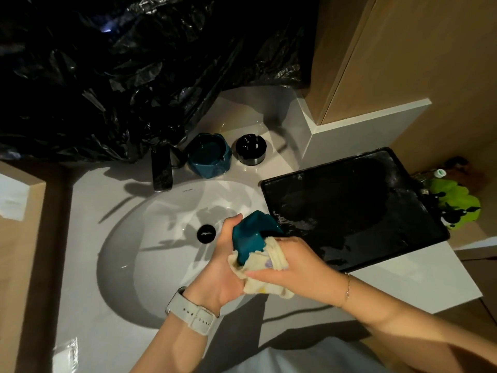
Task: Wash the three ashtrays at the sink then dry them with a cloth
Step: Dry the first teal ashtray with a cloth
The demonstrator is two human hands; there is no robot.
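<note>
Over the right side of the white sink [129, 254], my left hand [224, 267] grips a teal ashtray [251, 235], tilted on its side. My right hand [293, 267] holds a cream cloth [265, 275] pressed against the ashtray's lower edge. A second teal ashtray [208, 154] stands on the counter behind the basin. Right beside it sits a round black ashtray [250, 149] with a metal base.
A black tray [355, 208], wet in places, lies on the counter to the right of the basin. The dark faucet [162, 169] stands behind the sink, and the black drain plug [206, 233] sits in its middle. Black plastic sheeting [129, 71] covers the back wall.
</note>
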